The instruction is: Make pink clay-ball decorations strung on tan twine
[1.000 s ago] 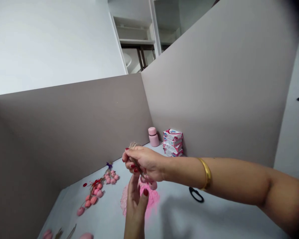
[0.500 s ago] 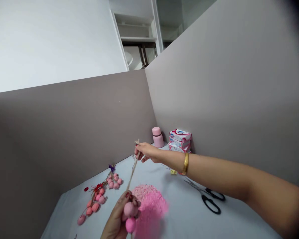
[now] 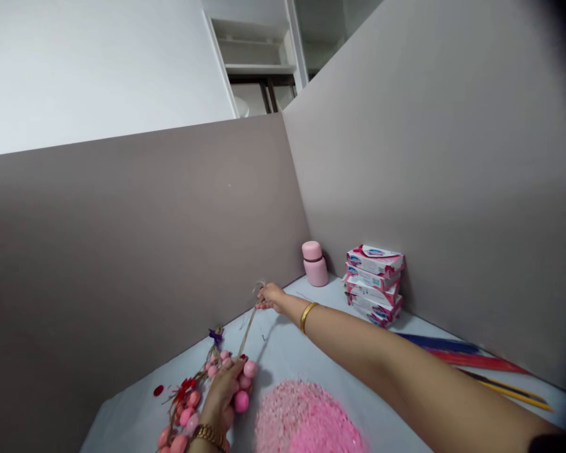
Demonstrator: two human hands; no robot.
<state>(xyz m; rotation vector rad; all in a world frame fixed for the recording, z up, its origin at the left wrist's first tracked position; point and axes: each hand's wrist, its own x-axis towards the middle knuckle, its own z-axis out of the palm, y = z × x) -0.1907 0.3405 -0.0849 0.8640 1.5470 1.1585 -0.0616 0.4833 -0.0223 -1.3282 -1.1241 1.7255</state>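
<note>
Left hand: the left hand point(image 3: 222, 391), low at 7 o'clock, is closed over a cluster of pink balls point(image 3: 243, 381) and pins their end of the twine to the table point(image 3: 306, 352).
Twine: the twine point(image 3: 246, 332) runs taut from the balls toward 11 o'clock, up to the far hand.
Right hand: the right hand point(image 3: 270, 296), arm stretched out, pinches the frayed far end of the twine between its fingertips.
Doing it well: the person likely does best keeping the near hand pressed down and the far pull in line with the twine, so the balls do not slide or bunch.
Nearby: a heap of pink granules point(image 3: 306, 420) lies just right of the balls; a second strand of balls point(image 3: 185, 408) lies to their left.
Far corner: a small pink flask point(image 3: 315, 263) stands at 12 o'clock, a stack of packets point(image 3: 373, 283) at 1 o'clock.
Hard to see: the left palm hides how the balls are tied; the knot at the far end is too small to read; coloured sticks point(image 3: 457, 355) are cut short by the arm.
</note>
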